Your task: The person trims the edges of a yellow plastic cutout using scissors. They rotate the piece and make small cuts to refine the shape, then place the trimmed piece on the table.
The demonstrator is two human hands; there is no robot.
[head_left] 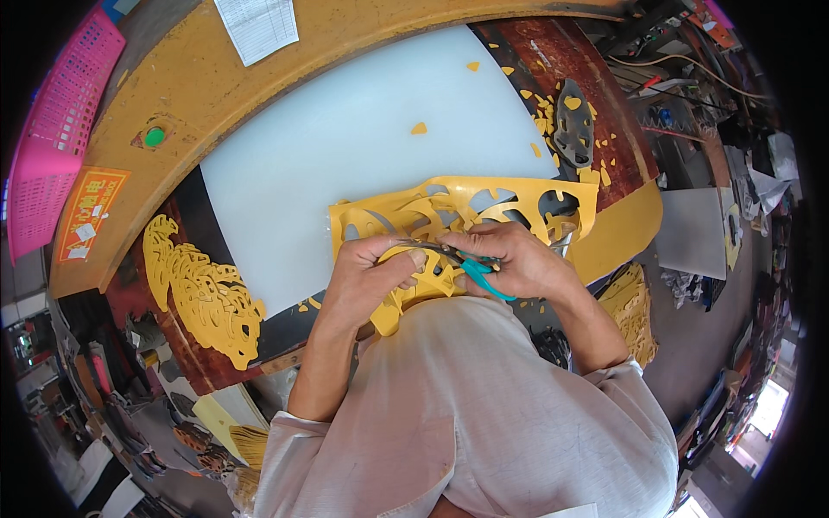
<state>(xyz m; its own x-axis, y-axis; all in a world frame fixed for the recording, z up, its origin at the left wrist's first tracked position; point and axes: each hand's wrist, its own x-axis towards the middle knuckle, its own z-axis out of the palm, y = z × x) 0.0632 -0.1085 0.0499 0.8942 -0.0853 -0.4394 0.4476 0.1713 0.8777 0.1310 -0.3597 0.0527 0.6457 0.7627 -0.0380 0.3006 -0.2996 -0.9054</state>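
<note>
Apparently trimming, the left hand (377, 274) pinches the yellow sheet (458, 192), the right hand (522, 259) grips teal-handled cutters (486, 281); next cuts need steadiness.

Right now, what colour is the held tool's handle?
The handle is teal, clearest in the head view.

Worn dark-red worktable (623, 129), yellow beam (345, 43) beyond it, grey floor (686, 332), bright window (768, 407) at lower right
</note>
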